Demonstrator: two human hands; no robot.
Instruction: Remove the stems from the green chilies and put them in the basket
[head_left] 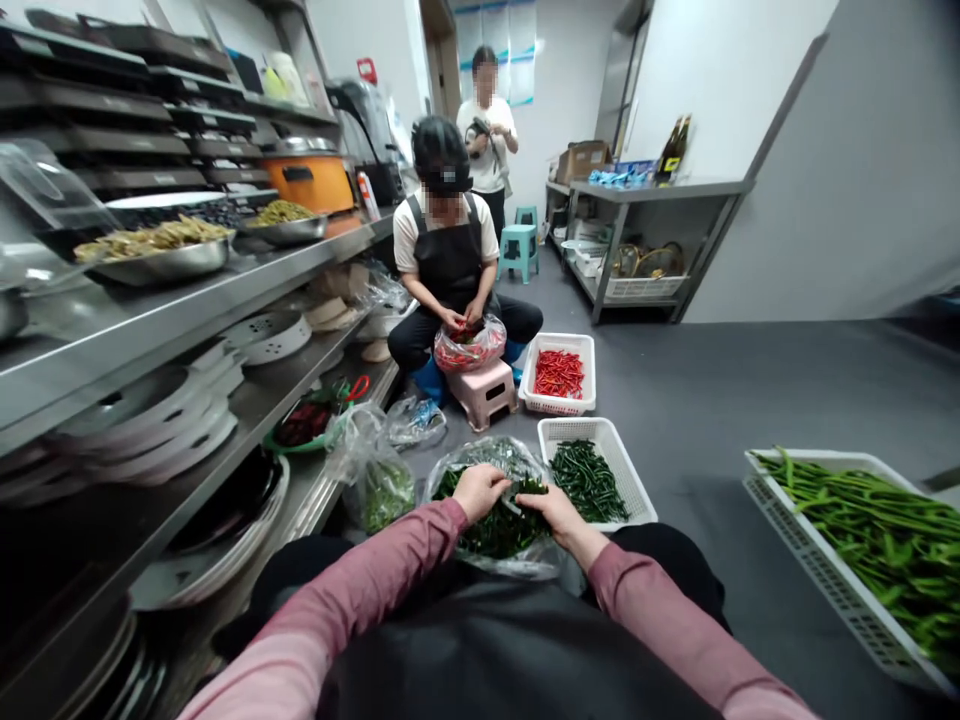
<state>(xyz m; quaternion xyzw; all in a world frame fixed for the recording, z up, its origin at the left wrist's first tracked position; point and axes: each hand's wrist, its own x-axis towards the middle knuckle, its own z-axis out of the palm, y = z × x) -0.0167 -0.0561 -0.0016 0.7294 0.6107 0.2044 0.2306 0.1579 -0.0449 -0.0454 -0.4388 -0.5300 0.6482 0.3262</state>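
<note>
A clear plastic bag (491, 455) full of dark green chili peppers (487, 530) stands open in front of my lap. Over its mouth, my left hand (478, 492) is closed in a pinch; what sits between its fingertips is too small to make out. Facing it from the other side, my right hand (556, 508) has thumb and fingers closed around a green chili. Just beyond the right hand, a white perforated basket (636, 480) holds more green chilies (585, 480). Left of the bag lies another clear bag (384, 490) with pale green bits inside.
A co-worker (450, 240) sits opposite, hands in a bag of red chilies (471, 348) on a pink stool (484, 392). A basket (589, 375) of red chilies stands nearby. Steel shelving (187, 315) runs along the left. Long green peppers fill a crate (821, 575) at right. Another person (487, 130) stands behind.
</note>
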